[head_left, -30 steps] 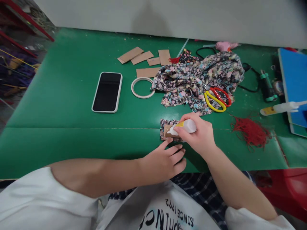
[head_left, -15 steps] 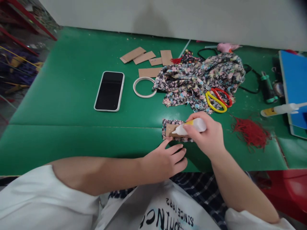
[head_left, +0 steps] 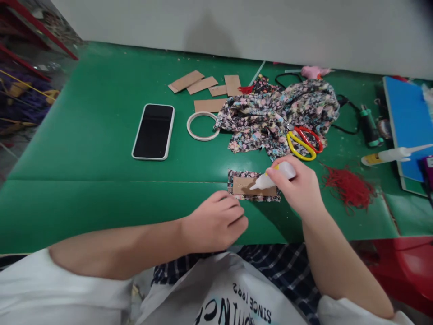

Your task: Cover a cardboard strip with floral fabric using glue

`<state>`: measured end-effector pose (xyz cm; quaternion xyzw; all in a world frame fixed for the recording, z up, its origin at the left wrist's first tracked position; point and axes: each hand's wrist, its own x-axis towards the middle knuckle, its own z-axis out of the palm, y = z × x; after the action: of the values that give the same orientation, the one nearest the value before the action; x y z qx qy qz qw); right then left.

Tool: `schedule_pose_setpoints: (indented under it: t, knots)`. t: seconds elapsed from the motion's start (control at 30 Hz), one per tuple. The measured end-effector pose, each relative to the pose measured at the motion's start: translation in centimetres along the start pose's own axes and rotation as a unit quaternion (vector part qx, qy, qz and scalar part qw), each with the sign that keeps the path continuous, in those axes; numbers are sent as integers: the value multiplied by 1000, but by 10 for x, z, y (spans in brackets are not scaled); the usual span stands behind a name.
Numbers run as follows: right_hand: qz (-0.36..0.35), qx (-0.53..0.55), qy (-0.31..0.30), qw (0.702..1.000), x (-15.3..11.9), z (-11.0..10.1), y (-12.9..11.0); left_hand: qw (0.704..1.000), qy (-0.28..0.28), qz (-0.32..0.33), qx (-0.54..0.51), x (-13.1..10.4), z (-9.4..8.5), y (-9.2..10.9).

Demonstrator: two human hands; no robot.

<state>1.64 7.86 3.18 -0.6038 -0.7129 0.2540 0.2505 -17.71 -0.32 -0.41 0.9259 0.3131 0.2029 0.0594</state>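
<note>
Over one cardboard strip (head_left: 257,192), one held bottle (head_left: 265,181)

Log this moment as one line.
right hand: holding white bottle, tilted over cardboard strip; left hand: curled beside floral fabric piece; cardboard strip: atop that piece

Pale wall (head_left: 135,22) across top of frame, soft shadow (head_left: 210,38) at upper centre. Green table (head_left: 84,144) below, spanning middle. Red seat (head_left: 414,262) at lower right. Upper left: red bars (head_left: 50,35), cluttered floor (head_left: 62,74). Light muted.
</note>
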Motion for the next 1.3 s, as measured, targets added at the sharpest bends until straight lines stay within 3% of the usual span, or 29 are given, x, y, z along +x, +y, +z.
schedule_pose_setpoints:
  t: [0.2,0.37,0.5,0.63,0.9,1.07,1.3]
  knots:
    - [15,13,38,999,-1,-5,10,996,34,-52,57,-10,-7,-25]
    - [77,140,57,986,4,-3,30,995,50,-76,43,-9,-6,-31]
    - [154,247,2,957,9,-5,44,995,46,-84,27,-7,-6,-30]
    - [204,286,-39,936,12,-10,51,995,38,-90,17,-7,-4,-29]
    - [262,222,-47,938,21,-7,48,997,13,-73,26,-1,-1,-21]
    - [237,163,-57,956,26,-5,43,995,-37,-75,48,19,0,-12]
    - [194,91,-35,976,29,-3,51,994,-69,-72,49,41,19,-3]
